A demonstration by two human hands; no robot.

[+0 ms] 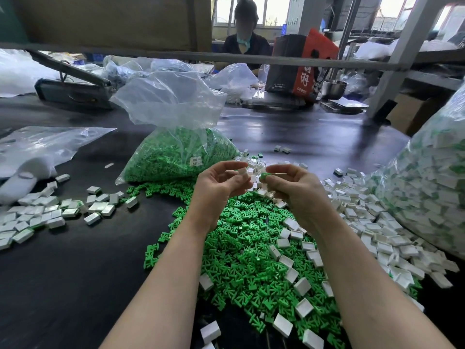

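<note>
Pinching a small white plastic box (pixel 242 171), the left hand (pixel 221 183) is just beside the right hand (pixel 293 188), which pinches a small green plastic clip (pixel 264 176).

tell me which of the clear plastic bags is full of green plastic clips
The open clear plastic bag standing in the middle, with a small label on its front. The bulging clear bag at the right edge holds mostly white cases.
</note>
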